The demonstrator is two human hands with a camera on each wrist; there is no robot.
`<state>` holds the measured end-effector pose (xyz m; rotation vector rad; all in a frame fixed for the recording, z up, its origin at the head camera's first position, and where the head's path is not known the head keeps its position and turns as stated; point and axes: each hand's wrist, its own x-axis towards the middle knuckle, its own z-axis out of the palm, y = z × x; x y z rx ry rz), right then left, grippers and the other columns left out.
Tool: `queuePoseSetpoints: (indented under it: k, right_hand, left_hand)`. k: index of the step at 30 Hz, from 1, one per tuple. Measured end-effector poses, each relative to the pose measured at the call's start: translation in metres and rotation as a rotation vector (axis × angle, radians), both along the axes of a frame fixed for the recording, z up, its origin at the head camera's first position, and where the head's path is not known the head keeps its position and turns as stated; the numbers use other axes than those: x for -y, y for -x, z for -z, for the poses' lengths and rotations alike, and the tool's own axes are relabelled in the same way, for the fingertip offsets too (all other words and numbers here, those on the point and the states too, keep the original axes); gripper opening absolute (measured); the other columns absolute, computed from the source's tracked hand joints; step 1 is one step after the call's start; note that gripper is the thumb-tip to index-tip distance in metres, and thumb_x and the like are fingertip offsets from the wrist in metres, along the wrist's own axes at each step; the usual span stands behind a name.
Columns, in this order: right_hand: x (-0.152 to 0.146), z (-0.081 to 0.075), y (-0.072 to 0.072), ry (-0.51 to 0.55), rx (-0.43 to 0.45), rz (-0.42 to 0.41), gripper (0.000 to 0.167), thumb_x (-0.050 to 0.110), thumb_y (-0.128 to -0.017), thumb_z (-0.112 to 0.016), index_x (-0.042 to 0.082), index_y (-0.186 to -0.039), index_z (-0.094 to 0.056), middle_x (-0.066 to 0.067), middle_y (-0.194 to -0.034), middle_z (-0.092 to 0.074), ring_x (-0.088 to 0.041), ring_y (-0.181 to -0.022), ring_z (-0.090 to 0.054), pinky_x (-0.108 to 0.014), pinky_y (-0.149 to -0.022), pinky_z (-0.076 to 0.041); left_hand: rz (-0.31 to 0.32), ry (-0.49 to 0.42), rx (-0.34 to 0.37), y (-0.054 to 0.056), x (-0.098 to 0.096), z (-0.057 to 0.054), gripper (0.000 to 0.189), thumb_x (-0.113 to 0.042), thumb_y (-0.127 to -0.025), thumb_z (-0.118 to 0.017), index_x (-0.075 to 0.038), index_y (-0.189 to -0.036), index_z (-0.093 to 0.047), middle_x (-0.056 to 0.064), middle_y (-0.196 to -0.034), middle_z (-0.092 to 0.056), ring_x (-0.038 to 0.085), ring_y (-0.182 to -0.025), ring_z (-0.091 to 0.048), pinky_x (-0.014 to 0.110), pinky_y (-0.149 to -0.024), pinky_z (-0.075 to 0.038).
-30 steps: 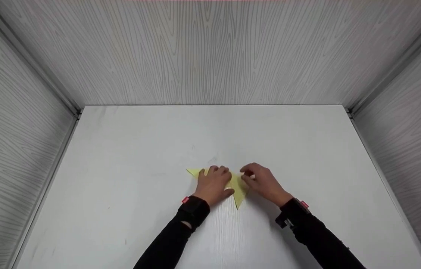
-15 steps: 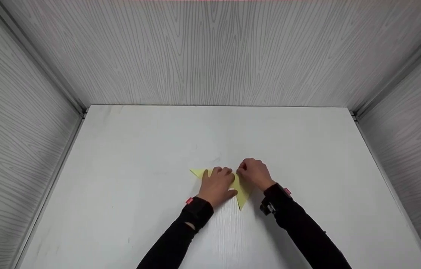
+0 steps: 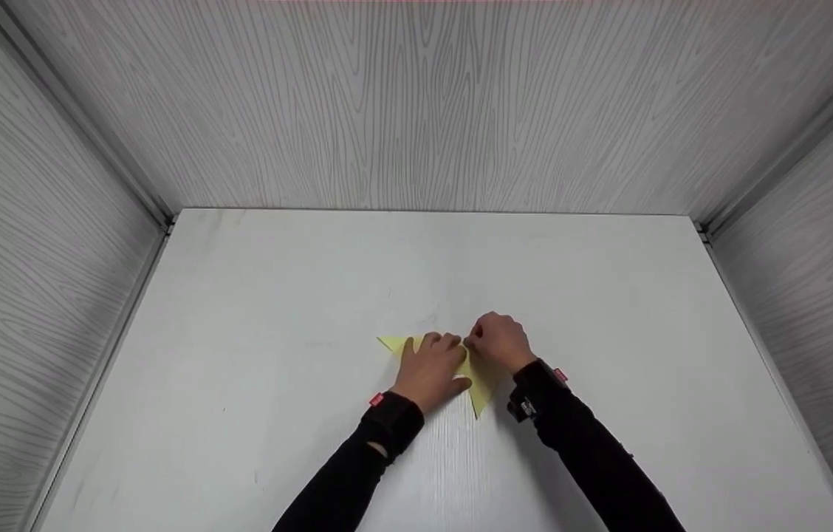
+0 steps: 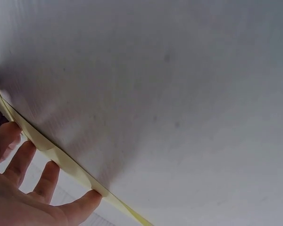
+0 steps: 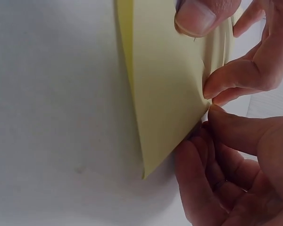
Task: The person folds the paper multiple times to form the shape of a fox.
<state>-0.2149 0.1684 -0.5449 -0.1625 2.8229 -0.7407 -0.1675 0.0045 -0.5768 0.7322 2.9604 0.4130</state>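
Note:
A folded sheet of yellow paper (image 3: 482, 380) lies on the white tabletop, one pointed corner toward the person and another out to the left. My left hand (image 3: 427, 373) rests across its middle with spread fingers, the fingertips pressing along the far edge in the left wrist view. In the right wrist view, the left thumb and index finger lie on the pale folded paper (image 5: 165, 89). My right hand (image 3: 503, 343) pinches the far edge between thumb and curled fingers, right beside the left index fingertip. Part of the paper is hidden under the left hand.
The white tabletop (image 3: 276, 295) stretches around the hands. Grey wood-grain panels close it in at the back (image 3: 416, 103), left (image 3: 40, 258) and right (image 3: 815, 222). Each wrist wears a black strapped-on camera.
My right hand has moved left from beside the paper to its far edge and now pinches there, close to the left fingers. The left hand keeps its place on the paper.

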Motion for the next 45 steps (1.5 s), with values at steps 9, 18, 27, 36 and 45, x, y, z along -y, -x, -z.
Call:
queuePoseSetpoints:
  k: [9,18,27,36,45]
  right_hand:
    - [0.005,-0.001,-0.001,-0.04,-0.033,-0.047,0.012,0.01,-0.094,-0.071,-0.001,-0.093,-0.077,-0.015,-0.09,-0.074,-0.032,-0.081,-0.069,-0.046,-0.077,-0.056]
    - [0.001,-0.006,0.001,-0.077,0.042,-0.069,0.013,0.009,-0.092,-0.071,-0.002,-0.094,-0.077,-0.015,-0.092,-0.075,-0.032,-0.083,-0.07,-0.047,-0.078,-0.057]
    - [-0.008,-0.007,0.001,-0.089,0.064,-0.096,0.013,0.01,-0.087,-0.072,0.0,-0.079,-0.077,-0.006,-0.072,-0.068,-0.017,-0.062,-0.05,-0.033,-0.059,-0.043]
    - [-0.026,-0.004,-0.007,-0.055,0.128,-0.049,0.026,0.022,-0.09,-0.078,0.002,-0.076,-0.073,-0.001,-0.07,-0.064,-0.015,-0.062,-0.049,-0.027,-0.055,-0.039]
    - [-0.045,-0.003,-0.015,-0.055,0.16,-0.052,0.025,0.024,-0.09,-0.079,0.002,-0.084,-0.069,-0.005,-0.078,-0.064,-0.018,-0.068,-0.054,-0.03,-0.061,-0.043]
  left_hand:
    - [-0.002,0.026,-0.039,-0.001,0.002,0.001,0.043,-0.049,-0.093,-0.074,-0.021,-0.126,-0.069,0.001,-0.143,-0.06,0.03,-0.135,-0.05,0.067,-0.109,-0.038]
    - [-0.015,0.009,-0.011,-0.001,0.001,0.001,0.043,-0.047,-0.093,-0.075,-0.019,-0.126,-0.07,0.001,-0.144,-0.059,0.029,-0.137,-0.048,0.068,-0.111,-0.036]
    - [-0.022,-0.008,-0.004,-0.002,0.001,0.001,0.038,-0.044,-0.093,-0.076,-0.018,-0.119,-0.071,0.003,-0.144,-0.06,0.03,-0.137,-0.048,0.069,-0.11,-0.035]
    - [-0.016,-0.018,0.007,-0.002,-0.003,0.0,0.034,-0.043,-0.093,-0.076,-0.018,-0.115,-0.071,0.002,-0.144,-0.06,0.03,-0.137,-0.048,0.069,-0.11,-0.035]
    - [-0.019,-0.011,0.022,0.0,-0.001,0.0,0.036,-0.043,-0.093,-0.076,-0.017,-0.118,-0.07,0.003,-0.146,-0.059,0.03,-0.138,-0.048,0.069,-0.111,-0.034]
